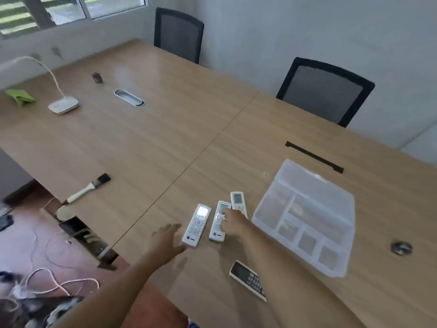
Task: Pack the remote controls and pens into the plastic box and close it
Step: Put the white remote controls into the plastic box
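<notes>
1. Three white remotes side by side near the table edge: left remote (196, 225), middle remote (220, 221), far remote (238, 202); dark remote (248, 280) lying apart, nearer.
2. Plastic box (305, 216) open just right of them, compartments seemingly empty; no pens visible.
3. Left hand (165, 240) spread open beside the left remote, gripping nothing.
4. Right hand (233, 224) fingers resting on the middle remote; closed grip or mere touch, cannot tell.
5. Risk: crowded remotes, so lifting one could knock its neighbour; left remote near the edge, liable to fall.

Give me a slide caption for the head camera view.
Both hands reach for white remotes beside an open plastic box.
</notes>
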